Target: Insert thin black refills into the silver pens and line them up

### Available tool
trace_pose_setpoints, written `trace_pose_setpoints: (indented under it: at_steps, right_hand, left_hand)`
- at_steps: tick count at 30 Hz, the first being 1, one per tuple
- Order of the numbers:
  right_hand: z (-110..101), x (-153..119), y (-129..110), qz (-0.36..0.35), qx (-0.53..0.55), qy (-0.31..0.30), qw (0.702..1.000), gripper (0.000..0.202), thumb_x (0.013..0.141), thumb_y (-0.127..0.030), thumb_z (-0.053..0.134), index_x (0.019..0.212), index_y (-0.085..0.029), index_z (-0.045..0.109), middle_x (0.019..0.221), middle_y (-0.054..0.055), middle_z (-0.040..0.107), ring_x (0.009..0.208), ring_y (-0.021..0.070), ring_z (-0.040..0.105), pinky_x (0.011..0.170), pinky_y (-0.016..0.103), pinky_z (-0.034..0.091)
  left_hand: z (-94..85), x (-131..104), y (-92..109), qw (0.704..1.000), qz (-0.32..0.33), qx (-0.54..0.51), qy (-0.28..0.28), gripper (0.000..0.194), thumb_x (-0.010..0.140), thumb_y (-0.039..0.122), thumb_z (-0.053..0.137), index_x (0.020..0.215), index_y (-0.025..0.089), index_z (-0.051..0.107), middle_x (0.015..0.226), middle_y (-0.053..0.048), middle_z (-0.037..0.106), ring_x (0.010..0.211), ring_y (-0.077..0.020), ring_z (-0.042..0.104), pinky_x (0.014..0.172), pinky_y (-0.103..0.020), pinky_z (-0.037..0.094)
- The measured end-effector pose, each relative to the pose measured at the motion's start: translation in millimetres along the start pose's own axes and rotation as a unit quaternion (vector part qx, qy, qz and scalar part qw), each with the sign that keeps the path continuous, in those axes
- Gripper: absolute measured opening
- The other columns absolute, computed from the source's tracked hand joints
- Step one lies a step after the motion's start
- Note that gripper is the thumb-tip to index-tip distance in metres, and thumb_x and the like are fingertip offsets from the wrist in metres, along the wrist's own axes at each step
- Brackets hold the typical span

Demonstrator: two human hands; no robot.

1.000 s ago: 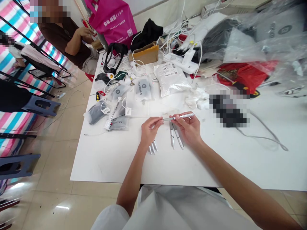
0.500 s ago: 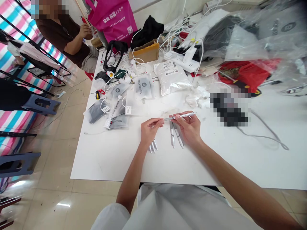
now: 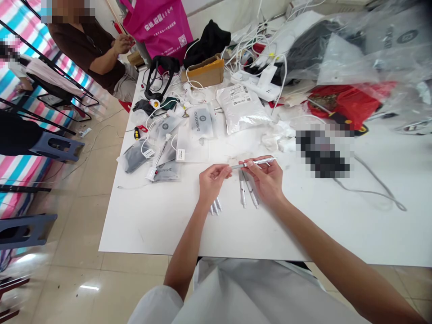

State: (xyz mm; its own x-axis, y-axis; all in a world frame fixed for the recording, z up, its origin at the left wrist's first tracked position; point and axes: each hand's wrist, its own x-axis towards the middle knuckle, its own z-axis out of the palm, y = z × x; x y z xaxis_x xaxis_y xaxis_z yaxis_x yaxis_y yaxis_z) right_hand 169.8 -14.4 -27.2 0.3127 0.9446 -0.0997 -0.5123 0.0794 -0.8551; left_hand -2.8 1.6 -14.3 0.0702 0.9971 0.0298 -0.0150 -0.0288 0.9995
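Note:
Between my two hands a silver-grey pen [image 3: 249, 164] is held roughly level above the white table [image 3: 162, 225]. The fingers of my left hand [image 3: 213, 180] pinch its left end. My right hand [image 3: 266, 177] grips its barrel, with the shiny end pointing right past the fingers. Below and between the hands lie two similar pens [image 3: 247, 193] side by side, their upper ends partly behind the right hand. Several more pens [image 3: 216, 206] rest under my left wrist, mostly hidden by it.
Packaged pouches [image 3: 201, 123], a white plastic parcel [image 3: 242, 108], a cardboard box [image 3: 205, 73] and tangled white cables crowd the table's far side. A red bag [image 3: 364, 105] lies at right, near a blurred dark object [image 3: 324, 153] with a grey cord. A person [image 3: 91, 49] sits at the far left.
My hands and the pen stay almost in place, with only a tiny shift. The seated person's hand has moved slightly.

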Motion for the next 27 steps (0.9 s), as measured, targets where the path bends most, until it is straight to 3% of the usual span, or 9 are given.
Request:
trace_pose_setpoints:
  at_steps: [5,8,12,17,20,22,24,25,27]
  right_hand:
    - [-1.3,0.4,1.0,0.000,0.005,-0.001,1.000,0.037,0.073,-0.038,0.100,0.089,-0.026,0.069,0.092,-0.001,0.082,0.094,0.0206,0.083,0.084,0.031,0.070]
    - [-1.6,-0.2,0.8,-0.003,0.008,-0.004,1.000,0.035,0.074,-0.037,0.100,0.089,-0.026,0.070,0.092,-0.001,0.082,0.094,0.0204,0.083,0.084,0.031,0.070]
    - [-1.0,-0.9,-1.5,0.008,0.017,-0.009,1.000,0.035,0.073,-0.036,0.100,0.088,-0.026,0.071,0.091,-0.001,0.082,0.093,0.0202,0.083,0.084,0.030,0.070]
    - [-3.4,0.8,-2.3,0.042,0.025,-0.013,0.999,0.033,0.073,-0.037,0.100,0.087,-0.025,0.073,0.090,0.000,0.082,0.093,0.0211,0.084,0.083,0.028,0.071]
    - [-6.2,3.2,-0.9,0.051,0.028,-0.014,0.998,0.033,0.073,-0.037,0.100,0.087,-0.025,0.073,0.089,0.000,0.082,0.094,0.0209,0.084,0.082,0.028,0.071]
    - [-8.0,5.5,-0.6,0.052,0.038,-0.010,0.998,0.032,0.073,-0.037,0.100,0.087,-0.025,0.073,0.090,0.000,0.082,0.095,0.0202,0.083,0.082,0.028,0.072]
    - [-9.5,8.0,-1.4,0.053,0.049,-0.004,0.997,0.032,0.072,-0.036,0.101,0.086,-0.026,0.073,0.091,-0.001,0.082,0.096,0.0190,0.083,0.082,0.026,0.072]
    - [-10.0,9.2,-2.2,0.054,0.054,-0.002,0.997,0.033,0.071,-0.036,0.101,0.086,-0.026,0.074,0.090,-0.001,0.082,0.096,0.0185,0.083,0.082,0.025,0.072]
    - [-10.1,10.6,-3.9,0.054,0.063,-0.002,0.997,0.034,0.070,-0.035,0.102,0.085,-0.026,0.074,0.089,-0.001,0.082,0.097,0.0178,0.082,0.082,0.023,0.071]
  left_hand:
    - [-1.0,0.5,-1.0,1.000,0.012,0.013,0.005,0.029,0.085,0.041,0.090,0.102,0.018,0.084,0.100,-0.008,0.082,0.092,-0.0187,0.077,0.089,-0.031,0.062]
    - [-2.5,-0.1,-3.0,1.000,-0.013,0.012,-0.003,0.029,0.088,0.043,0.087,0.100,0.017,0.085,0.089,-0.007,0.082,0.077,-0.0168,0.077,0.081,-0.032,0.064]
    - [-4.9,-1.7,-4.6,0.989,0.134,0.064,0.002,0.016,0.092,0.035,0.085,0.099,0.020,0.085,0.098,-0.007,0.084,0.087,-0.0186,0.079,0.084,-0.033,0.065]
    - [-5.5,1.8,-9.0,0.931,0.327,0.161,-0.024,0.012,0.099,0.020,0.075,0.108,0.023,0.083,0.098,-0.006,0.083,0.087,-0.0166,0.078,0.079,-0.031,0.064]
    - [-11.8,-1.3,7.4,0.908,0.354,0.220,-0.035,0.015,0.102,0.020,0.070,0.114,0.024,0.080,0.100,-0.006,0.081,0.091,-0.0172,0.077,0.083,-0.032,0.064]
    - [-21.6,-14.5,33.7,0.914,0.312,0.253,-0.064,0.021,0.102,0.032,0.073,0.121,0.026,0.078,0.109,-0.008,0.080,0.101,-0.0208,0.076,0.093,-0.037,0.064]
    - [-31.6,-38.5,65.7,0.940,0.195,0.223,-0.169,0.038,0.096,0.050,0.078,0.126,0.028,0.076,0.114,-0.011,0.079,0.104,-0.0235,0.075,0.095,-0.038,0.063]
    - [-34.1,-53.3,80.3,0.929,0.144,0.164,-0.297,0.050,0.088,0.061,0.082,0.125,0.027,0.077,0.111,-0.012,0.078,0.099,-0.0243,0.076,0.090,-0.036,0.064]
    - [-30.6,-83.9,101.3,0.841,0.051,0.008,-0.538,0.066,0.069,0.082,0.085,0.103,0.026,0.082,0.099,-0.013,0.077,0.089,-0.0249,0.076,0.078,-0.031,0.063]
